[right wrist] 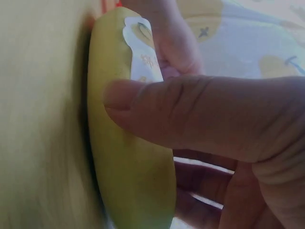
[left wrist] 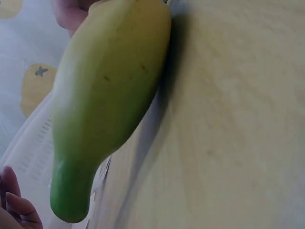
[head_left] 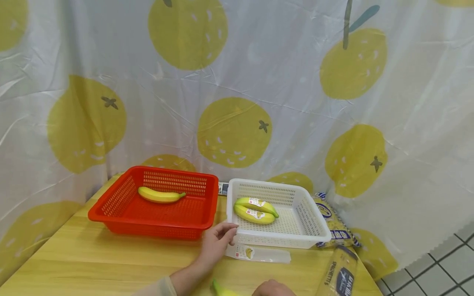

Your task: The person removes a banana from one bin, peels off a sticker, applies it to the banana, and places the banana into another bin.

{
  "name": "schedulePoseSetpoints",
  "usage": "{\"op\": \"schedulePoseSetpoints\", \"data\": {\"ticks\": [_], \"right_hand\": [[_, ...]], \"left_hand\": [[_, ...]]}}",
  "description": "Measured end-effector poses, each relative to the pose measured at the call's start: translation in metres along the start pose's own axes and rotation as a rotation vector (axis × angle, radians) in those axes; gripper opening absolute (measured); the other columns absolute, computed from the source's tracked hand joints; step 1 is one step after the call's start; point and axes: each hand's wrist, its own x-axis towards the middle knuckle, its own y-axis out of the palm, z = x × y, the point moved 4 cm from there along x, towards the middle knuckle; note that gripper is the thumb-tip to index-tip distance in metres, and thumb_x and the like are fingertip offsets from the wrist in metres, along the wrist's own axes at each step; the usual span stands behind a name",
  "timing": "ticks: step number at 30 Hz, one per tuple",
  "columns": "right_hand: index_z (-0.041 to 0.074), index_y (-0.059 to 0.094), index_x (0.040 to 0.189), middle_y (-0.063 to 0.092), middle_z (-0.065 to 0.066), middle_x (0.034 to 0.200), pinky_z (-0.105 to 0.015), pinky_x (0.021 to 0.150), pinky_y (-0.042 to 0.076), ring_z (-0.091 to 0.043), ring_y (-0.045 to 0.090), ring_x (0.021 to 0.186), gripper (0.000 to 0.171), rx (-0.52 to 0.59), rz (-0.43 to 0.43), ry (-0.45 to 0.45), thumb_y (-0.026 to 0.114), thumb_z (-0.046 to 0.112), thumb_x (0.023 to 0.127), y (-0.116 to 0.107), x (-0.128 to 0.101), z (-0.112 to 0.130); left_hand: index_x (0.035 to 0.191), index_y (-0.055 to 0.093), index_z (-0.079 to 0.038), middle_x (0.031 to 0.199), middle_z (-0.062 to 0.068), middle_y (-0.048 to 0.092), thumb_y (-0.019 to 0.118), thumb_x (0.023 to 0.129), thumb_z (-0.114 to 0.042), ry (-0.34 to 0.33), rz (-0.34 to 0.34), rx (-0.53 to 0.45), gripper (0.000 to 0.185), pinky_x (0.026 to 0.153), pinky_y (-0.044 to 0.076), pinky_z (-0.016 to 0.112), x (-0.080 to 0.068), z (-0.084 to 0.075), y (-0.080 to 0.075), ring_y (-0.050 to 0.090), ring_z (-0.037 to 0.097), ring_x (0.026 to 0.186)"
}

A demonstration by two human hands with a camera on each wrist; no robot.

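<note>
So far three bananas lie in baskets — right hand (right wrist: pixel 205 143) grips another banana (right wrist: pixel 128 157), left hand (head_left: pixel 216 242) fingers touch the white basket (head_left: pixel 314 234) relaxed.

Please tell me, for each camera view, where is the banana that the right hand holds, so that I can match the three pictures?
Head view: only the banana's green tip shows, at the bottom edge, beside the right hand.
Left wrist view: it fills the left half, green stem downward.
Right wrist view: it stands upright at centre-left, the thumb pressing across it.
Shared landmark: the yellow wooden table.

Red basket (head_left: pixel 155 205) left of white basket (head_left: pixel 285 222)
</note>
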Motion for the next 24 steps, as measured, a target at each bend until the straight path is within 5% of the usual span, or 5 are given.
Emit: {"op": "schedulePoseSetpoints", "data": {"ticks": [6,12,18,24], "right_hand": [[0.016,0.074,0.105,0.071,0.007,0.099,-0.021,0.073,0.052,0.003,0.06,0.092,0.011,-0.021,-0.082,-0.248,0.071,0.018,0.095,-0.026,-0.013,0.003],[0.016,0.068,0.121,0.071,0.002,0.11,-0.023,0.079,0.055,-0.004,0.065,0.096,0.032,0.035,-0.177,-0.356,0.078,0.012,0.09,-0.077,-0.022,0.016],[0.019,0.071,0.119,0.073,0.004,0.113,-0.026,0.079,0.058,-0.008,0.067,0.096,0.041,-0.139,-0.354,-0.276,0.086,0.013,0.082,-0.127,-0.011,0.024],[0.013,0.071,0.119,0.071,0.003,0.113,-0.029,0.078,0.056,-0.011,0.064,0.096,0.035,-0.284,-0.317,-0.074,0.083,0.011,0.086,-0.153,0.03,0.008]], "left_hand": [[0.107,0.078,-0.008,0.087,0.023,0.065,0.077,0.093,-0.015,0.011,0.003,-0.014,0.016,0.058,0.047,0.019,0.002,0.005,-0.001,0.064,0.018,0.069],[0.107,0.078,-0.008,0.085,0.019,0.066,0.077,0.093,-0.015,0.031,0.022,-0.025,0.016,0.059,0.05,0.02,0.003,0.005,0.0,0.064,0.019,0.07],[0.11,0.076,-0.001,0.088,0.009,0.068,0.075,0.094,-0.01,0.041,0.039,-0.057,0.018,0.063,0.055,0.024,0.003,0.008,0.0,0.063,0.013,0.068],[0.108,0.076,0.0,0.087,0.006,0.068,0.075,0.093,-0.008,0.056,0.041,-0.068,0.017,0.064,0.057,0.025,0.005,0.009,-0.001,0.062,0.011,0.067]]}}
